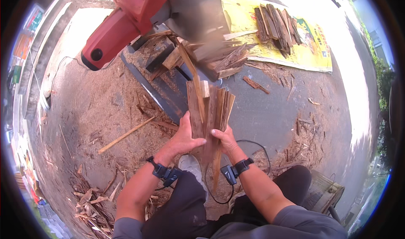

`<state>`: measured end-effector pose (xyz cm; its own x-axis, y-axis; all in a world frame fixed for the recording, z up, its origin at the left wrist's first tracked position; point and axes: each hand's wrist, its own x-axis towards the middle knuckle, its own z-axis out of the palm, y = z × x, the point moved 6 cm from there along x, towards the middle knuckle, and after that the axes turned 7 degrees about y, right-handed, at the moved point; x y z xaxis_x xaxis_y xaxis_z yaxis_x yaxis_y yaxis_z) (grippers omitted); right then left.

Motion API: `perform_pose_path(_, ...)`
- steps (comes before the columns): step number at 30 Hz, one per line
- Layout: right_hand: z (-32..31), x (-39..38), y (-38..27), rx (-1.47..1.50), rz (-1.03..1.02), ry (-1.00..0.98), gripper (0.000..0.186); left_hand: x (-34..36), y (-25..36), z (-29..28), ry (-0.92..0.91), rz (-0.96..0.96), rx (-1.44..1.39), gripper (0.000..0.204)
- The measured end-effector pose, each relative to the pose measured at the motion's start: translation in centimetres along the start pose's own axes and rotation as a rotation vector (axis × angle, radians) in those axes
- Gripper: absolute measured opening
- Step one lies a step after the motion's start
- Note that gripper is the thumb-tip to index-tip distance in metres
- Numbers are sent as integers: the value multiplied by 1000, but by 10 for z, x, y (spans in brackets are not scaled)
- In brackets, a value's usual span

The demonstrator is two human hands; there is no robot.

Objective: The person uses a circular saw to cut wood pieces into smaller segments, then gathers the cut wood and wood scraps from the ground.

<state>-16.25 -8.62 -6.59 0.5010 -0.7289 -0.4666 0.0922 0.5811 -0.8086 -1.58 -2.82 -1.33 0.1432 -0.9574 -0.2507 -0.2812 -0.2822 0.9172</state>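
Between my two hands stands a bundle of split wood sticks (pixel 212 112), rough and brown, with one long stick jutting beyond the rest toward the saw. My left hand (pixel 184 134) is closed on the bundle's left side, its thumb laid across the front. My right hand (pixel 226 141) wraps the right side, thumb also in front. Just beyond the bundle is a red cut-off saw (pixel 134 12), its grey guard blurred. More split wood (pixel 232 62) lies in a loose heap beside the saw's base.
A yellow sack (pixel 312 61) at the far right bears a stack of short wood pieces (pixel 275 26). Sawdust and bark litter the ground around a lone thin stick (pixel 125 135). Wood scraps (pixel 90 199) gather at lower left. A black cable (pixel 263 148) loops near my right wrist.
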Motion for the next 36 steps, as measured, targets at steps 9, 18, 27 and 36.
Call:
perform_pose_path(9,-69,-62,24,731,138,60,70,21,72,105,-253,217,117,90)
perform_pose_path(18,-219,53,-239,587,-464,104,60,95,209,127,-17,737,280,101)
perform_pose_path(27,-253,38,-425,201,-642,759,80,44,89,85,-285,475,354,70)
perform_pose_path(36,-309,0,-325,-349,-137,748,52,36,10,-38,-75,338,571,36)
